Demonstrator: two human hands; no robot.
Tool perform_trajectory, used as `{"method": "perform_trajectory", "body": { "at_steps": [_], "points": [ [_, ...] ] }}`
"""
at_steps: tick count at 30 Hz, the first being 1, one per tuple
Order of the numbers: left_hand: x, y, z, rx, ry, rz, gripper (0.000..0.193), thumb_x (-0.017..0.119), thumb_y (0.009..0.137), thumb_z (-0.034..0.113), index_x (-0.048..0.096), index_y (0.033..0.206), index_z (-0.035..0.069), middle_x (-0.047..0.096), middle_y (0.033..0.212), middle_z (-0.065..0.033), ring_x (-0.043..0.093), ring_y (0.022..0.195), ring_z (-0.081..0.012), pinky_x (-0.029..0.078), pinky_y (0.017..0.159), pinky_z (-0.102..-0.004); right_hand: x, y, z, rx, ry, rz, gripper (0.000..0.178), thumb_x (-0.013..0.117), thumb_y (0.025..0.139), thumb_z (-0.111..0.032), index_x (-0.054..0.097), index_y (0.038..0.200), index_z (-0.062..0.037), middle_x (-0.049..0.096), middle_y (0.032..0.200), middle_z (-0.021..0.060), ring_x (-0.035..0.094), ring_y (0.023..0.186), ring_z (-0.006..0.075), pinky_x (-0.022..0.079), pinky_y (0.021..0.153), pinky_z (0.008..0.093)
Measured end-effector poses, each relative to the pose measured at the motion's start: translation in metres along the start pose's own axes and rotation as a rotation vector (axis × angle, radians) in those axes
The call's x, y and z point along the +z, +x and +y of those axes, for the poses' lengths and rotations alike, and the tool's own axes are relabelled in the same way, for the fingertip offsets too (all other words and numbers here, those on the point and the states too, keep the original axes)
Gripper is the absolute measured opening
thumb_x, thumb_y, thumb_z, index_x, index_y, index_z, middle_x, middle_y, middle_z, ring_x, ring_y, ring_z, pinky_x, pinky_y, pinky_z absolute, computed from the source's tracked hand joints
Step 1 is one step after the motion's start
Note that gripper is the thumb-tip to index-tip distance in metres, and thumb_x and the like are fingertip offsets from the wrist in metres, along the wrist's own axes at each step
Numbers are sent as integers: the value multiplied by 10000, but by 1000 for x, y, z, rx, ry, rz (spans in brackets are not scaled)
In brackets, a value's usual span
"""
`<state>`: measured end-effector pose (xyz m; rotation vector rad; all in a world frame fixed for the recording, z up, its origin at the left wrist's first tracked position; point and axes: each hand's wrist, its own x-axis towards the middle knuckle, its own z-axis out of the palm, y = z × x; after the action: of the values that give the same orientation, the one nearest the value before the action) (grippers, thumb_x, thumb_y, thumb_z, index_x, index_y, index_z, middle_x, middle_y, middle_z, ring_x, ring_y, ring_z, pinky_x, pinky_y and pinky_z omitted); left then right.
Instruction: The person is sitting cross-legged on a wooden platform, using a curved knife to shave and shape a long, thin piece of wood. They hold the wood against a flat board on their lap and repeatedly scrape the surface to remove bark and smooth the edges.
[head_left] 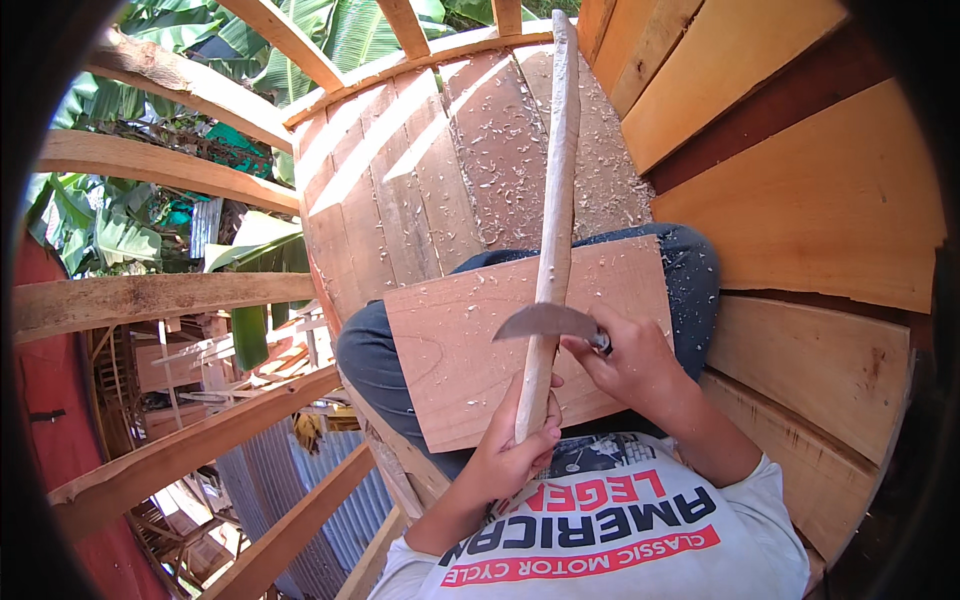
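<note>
A long, pale, peeled wooden stick (558,190) runs from my lap away toward the far railing. My left hand (515,440) is wrapped round its near end. In my right hand (630,352) is a knife (548,321) with a broad curved blade, its handle mostly hidden by my fingers. The blade lies across the stick just beyond my left hand and points left. Under both hands a flat wooden board (440,375) rests over my crossed legs, with a few small shavings on it.
Wood shavings (500,130) litter the plank floor (350,235) ahead. A plank wall (800,200) rises close on my right. On the left stands a railing of wooden bars (170,297), with banana leaves (130,235) and corrugated metal sheets (345,480) beyond it.
</note>
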<state>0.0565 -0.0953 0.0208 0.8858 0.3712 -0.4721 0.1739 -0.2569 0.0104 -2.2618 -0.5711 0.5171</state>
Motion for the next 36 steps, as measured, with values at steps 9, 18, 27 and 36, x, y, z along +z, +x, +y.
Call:
{"method": "perform_trajectory", "body": {
  "at_steps": [9,18,27,36],
  "points": [
    [-8,2,4,-103,-291,-132,544,580,833,47,321,1310,7,417,800,-43,421,534,-85,376,462,-232,-42,-8,10,205,684,-355,338,621,850,15,424,1118,-43,503,934,20,424,802,45,367,663,203],
    [-16,2,0,-46,-284,-162,533,560,842,37,318,1315,4,425,801,-43,426,511,-81,388,449,-229,-36,-1,28,96,462,-75,261,753,784,-11,571,971,-1,625,874,25,574,788,58,461,697,200],
    [-27,-5,3,-67,-114,-174,499,493,862,47,322,1331,39,453,829,-20,432,522,-58,383,467,-207,-32,5,16,204,641,-38,201,750,781,10,585,895,5,679,861,87,648,826,110,500,726,229],
    [-32,-11,7,-79,-110,-174,551,509,823,-21,323,1339,24,439,838,-31,449,528,-71,397,477,-213,-18,-6,1,152,630,-52,198,717,799,46,566,917,0,687,883,93,646,802,99,503,691,218]
  ]
}}
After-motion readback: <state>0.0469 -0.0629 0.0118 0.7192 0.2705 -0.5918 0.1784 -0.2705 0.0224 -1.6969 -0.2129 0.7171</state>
